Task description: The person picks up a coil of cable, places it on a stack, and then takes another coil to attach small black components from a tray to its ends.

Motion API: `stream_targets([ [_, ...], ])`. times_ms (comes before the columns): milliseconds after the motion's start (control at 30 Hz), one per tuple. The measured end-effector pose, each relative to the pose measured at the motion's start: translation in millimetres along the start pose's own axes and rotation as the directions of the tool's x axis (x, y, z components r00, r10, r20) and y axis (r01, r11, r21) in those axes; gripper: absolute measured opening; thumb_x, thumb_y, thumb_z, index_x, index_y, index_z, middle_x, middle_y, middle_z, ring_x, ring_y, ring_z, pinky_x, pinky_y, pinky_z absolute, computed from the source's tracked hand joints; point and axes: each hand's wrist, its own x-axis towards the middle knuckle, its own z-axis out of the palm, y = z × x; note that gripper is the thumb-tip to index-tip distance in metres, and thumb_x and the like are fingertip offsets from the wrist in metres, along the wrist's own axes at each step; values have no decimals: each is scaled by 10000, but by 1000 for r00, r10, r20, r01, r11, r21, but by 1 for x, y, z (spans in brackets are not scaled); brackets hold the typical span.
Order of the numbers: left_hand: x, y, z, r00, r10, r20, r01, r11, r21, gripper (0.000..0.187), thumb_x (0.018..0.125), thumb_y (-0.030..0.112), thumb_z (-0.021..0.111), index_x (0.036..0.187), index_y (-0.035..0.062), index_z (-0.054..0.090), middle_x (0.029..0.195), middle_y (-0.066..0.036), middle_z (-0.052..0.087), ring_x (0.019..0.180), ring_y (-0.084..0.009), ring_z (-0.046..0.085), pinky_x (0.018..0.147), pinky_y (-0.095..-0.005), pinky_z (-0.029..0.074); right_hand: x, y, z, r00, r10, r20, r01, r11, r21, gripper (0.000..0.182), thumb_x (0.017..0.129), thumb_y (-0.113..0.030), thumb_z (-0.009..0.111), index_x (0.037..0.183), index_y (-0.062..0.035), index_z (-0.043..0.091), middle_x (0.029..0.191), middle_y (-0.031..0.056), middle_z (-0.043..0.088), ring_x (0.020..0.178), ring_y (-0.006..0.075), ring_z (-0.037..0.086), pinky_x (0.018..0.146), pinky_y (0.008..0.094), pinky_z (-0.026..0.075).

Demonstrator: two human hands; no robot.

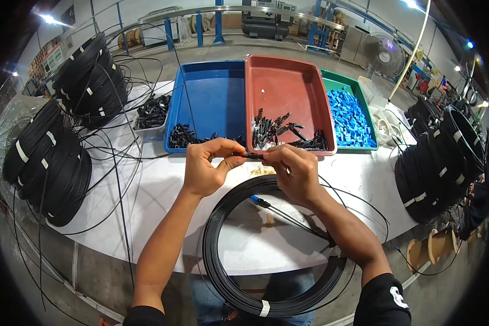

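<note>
My left hand (212, 165) and my right hand (293, 168) meet above the near edge of the trays, each pinching one end of a small black connector piece (252, 156). Below them a coil of black cable (217, 266), bound with white tape, lies over the table's front edge and my lap. Inside the coil, a cable end with a blue-tipped connector (259, 201) rests on the table. Behind my hands, the red tray (288, 81) holds black connector parts, and the blue tray (214, 98) has small black pieces along its near side.
A green tray (374, 142) holds many blue pieces. Stacks of black cable coils stand at left (54, 163) and right (440, 163). A small container (149, 133) of black parts sits beside the blue tray. Loose cables cross the white table (163, 217); a fan (383, 54) stands behind.
</note>
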Motion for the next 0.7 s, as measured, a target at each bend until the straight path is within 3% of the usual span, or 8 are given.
stream_targets([
  [100, 1, 0, -1, 998, 42, 52, -41, 999, -20, 139, 767, -27, 804, 884, -1, 733, 867, -83, 741, 807, -144, 706, 746, -266, 551, 0, 0, -2, 996, -84, 4, 84, 995, -46, 184, 757, 114, 676, 877, -23, 659, 866, 132, 706, 711, 287, 707, 602, 358, 570],
  [167, 2, 6, -3, 971, 217, 97, -231, 957, 173, 154, 745, -23, 820, 870, 7, 735, 848, -94, 736, 746, -128, 669, 676, -252, 520, 1, 0, -2, 994, -112, 16, 113, 992, -54, 207, 729, 126, 675, 871, -23, 661, 873, 130, 705, 718, 295, 705, 604, 364, 572],
  [267, 2, 1, -1, 948, 311, 73, -318, 936, 151, 159, 733, 18, 829, 867, 38, 746, 838, -68, 751, 647, -127, 663, 574, -247, 487, 3, -2, -4, 984, -176, 40, 178, 982, -62, 228, 705, 143, 665, 862, -22, 663, 889, 135, 708, 734, 303, 706, 603, 366, 572],
  [500, -1, -4, -1, 931, 361, 52, -365, 921, 137, 156, 739, 15, 826, 805, 40, 686, 804, -40, 724, 631, -101, 648, 518, -235, 468, 3, -1, -5, 990, -134, 40, 134, 991, 16, 250, 695, 155, 658, 870, -24, 655, 908, 143, 708, 743, 304, 706, 594, 364, 566],
  [567, -4, -5, -2, 971, 175, 165, -196, 973, 123, 204, 771, 2, 796, 882, 15, 625, 793, -70, 684, 667, -122, 653, 590, -233, 488, 3, -1, -4, 988, -146, 50, 145, 989, 13, 261, 687, 160, 653, 871, -24, 653, 910, 140, 708, 738, 301, 705, 588, 361, 564],
  [600, -5, -3, 1, 971, 175, 163, -196, 973, 123, 204, 771, 2, 796, 882, 15, 625, 793, -70, 684, 667, -122, 653, 590, -233, 488, 3, 1, -3, 980, -195, 39, 196, 980, -23, 274, 672, 162, 651, 871, -26, 654, 906, 136, 707, 732, 296, 702, 587, 358, 563],
  [667, -6, 8, 11, 996, -1, 91, 29, 951, -309, 218, 847, 100, 736, 974, 12, 582, 798, -62, 665, 728, -147, 695, 573, -221, 474, 4, 3, -4, 969, -245, 33, 247, 967, -60, 288, 656, 164, 648, 871, -29, 655, 902, 132, 706, 726, 292, 700, 585, 355, 562],
  [700, -5, 10, 7, 979, -117, 167, 166, 931, -324, 245, 925, 232, 629, 1014, 10, 577, 809, -76, 678, 707, -174, 716, 537, -209, 449, 4, 4, -6, 962, -269, 40, 272, 957, -98, 295, 638, 150, 652, 873, -27, 655, 906, 123, 703, 734, 283, 698, 588, 354, 562],
])
